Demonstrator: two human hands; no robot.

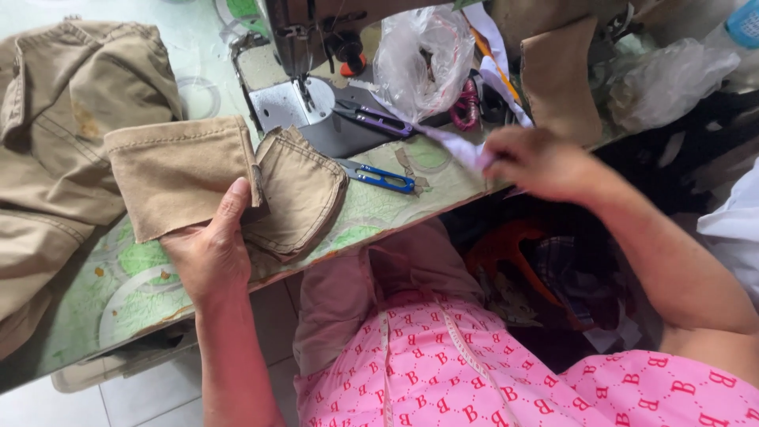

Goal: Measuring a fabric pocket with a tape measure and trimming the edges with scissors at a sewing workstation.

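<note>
Khaki fabric work at a sewing station, head view only. A folded khaki piece is pinned flat on the desk by the left hand, thumb laid over its near right edge, fingers hidden underneath; the grip looks closed on the cloth edge. A curved khaki pocket piece lies just right of it, touching, directly in front of the sewing machine's presser foot. The right hand is held at the desk's right edge, fingertips pinched on a strip of white tape running up toward the far side. Blue thread snips lie between the pocket piece and that hand; purple scissors lie further back beside a clear plastic bag. A larger khaki garment is heaped at far left.

Judged step: positioning of parts ahead of stitching, tape being fetched. Next move judged to need the tape brought left onto the held piece, edges aligned, then fed under the foot.
</note>
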